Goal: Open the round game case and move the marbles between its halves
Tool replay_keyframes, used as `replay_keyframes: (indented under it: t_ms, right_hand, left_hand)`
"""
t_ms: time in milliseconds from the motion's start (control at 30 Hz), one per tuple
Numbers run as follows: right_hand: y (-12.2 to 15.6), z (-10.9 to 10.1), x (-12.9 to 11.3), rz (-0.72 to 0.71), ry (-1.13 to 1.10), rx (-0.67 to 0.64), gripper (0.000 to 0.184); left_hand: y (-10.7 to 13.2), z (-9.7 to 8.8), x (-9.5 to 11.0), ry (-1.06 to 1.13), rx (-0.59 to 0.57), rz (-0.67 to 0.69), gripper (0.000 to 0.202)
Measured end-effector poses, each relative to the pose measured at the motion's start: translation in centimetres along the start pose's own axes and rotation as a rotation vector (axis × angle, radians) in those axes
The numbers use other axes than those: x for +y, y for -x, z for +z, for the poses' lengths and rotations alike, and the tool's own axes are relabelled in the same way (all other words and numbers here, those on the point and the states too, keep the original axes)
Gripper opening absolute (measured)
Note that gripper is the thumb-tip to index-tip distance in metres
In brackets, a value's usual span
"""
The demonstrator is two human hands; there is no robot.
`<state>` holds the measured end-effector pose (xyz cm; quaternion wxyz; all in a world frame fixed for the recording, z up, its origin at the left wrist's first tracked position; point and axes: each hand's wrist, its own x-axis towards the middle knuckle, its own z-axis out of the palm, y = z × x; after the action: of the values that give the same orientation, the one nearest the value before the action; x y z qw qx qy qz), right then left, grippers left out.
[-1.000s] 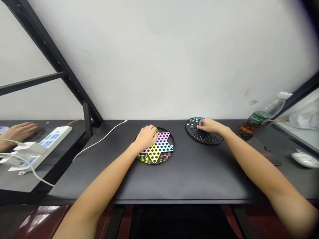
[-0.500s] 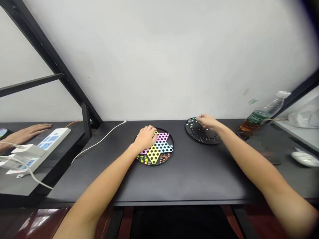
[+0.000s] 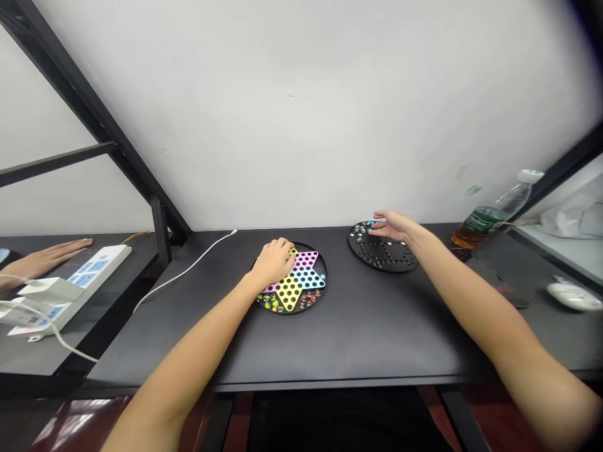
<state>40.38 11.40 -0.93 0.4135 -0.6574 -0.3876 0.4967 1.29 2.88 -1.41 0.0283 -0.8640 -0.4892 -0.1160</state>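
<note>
My left hand (image 3: 274, 260) lies with curled fingers on the upper left part of a round board with a colourful star (image 3: 301, 285); what the fingers cover is hidden. Marbles sit in the board's front rim. My right hand (image 3: 394, 226) hovers over the back edge of a black round perforated board (image 3: 386, 254), fingers stretched out to the left, beside a few small marbles (image 3: 360, 231) at that board's back left. I see nothing in this hand.
Both boards rest on a black desk (image 3: 330, 339) against a white wall. A white cable (image 3: 188, 267) runs left. A tilted bottle (image 3: 494, 217) and a white mouse (image 3: 572, 295) are at the right. Another person's hand (image 3: 44, 256) lies beside a power strip (image 3: 89, 271) on the left desk.
My right hand went from a pinch over the black board to its back edge and its fingers spread. My left hand stayed put. The other person's hand shifted a little.
</note>
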Motion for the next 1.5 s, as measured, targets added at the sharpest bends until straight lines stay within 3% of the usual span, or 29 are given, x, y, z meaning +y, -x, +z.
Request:
replay_keyframes:
  t_ms: [167,233,400,533,700,900,1100,1267,1500]
  right_hand:
    - [0.8,-1.3,0.0,-0.142,0.287,0.048,0.025]
    - [1.5,-1.3,0.3,-0.235,0.476,0.012,0.024]
    - [3.1,1.1,1.4,-0.507,0.961,-0.146,0.025]
    - [3.1,2.9,2.0,-0.634,1.12,-0.175,0.016]
    - [2.3,1.2,2.0,-0.582,1.178,-0.162,0.014]
    - [0.6,-1.3,2.4,-0.622,1.103,0.099,0.025]
    - [-0.9,-2.3,2.4,-0.641,1.071,0.168,0.021]
    - [-2.2,-1.4,2.0,-0.675,1.129,0.17,0.025]
    - [-2.3,1.1,1.5,-0.48,1.063,0.217,0.024]
  left_hand:
    - [0.0,0.2,-0.2,-0.006,0.003,0.008,0.028]
    - [0.0,0.1,-0.2,-0.003,0.002,0.007,0.028]
    - [0.0,0.1,-0.2,0.003,0.006,0.006,0.029]
    - [0.0,0.1,-0.2,0.001,0.003,0.011,0.029]
    - [0.0,0.1,-0.1,0.001,0.002,0.011,0.03]
    - [0.0,0.1,-0.1,0.006,-0.002,0.002,0.029]
    - [0.0,0.0,-0.1,0.016,-0.004,0.004,0.031]
    - [0.0,0.1,-0.2,0.016,0.003,0.006,0.03]
    - [0.0,0.2,-0.2,0.008,0.012,0.012,0.029]
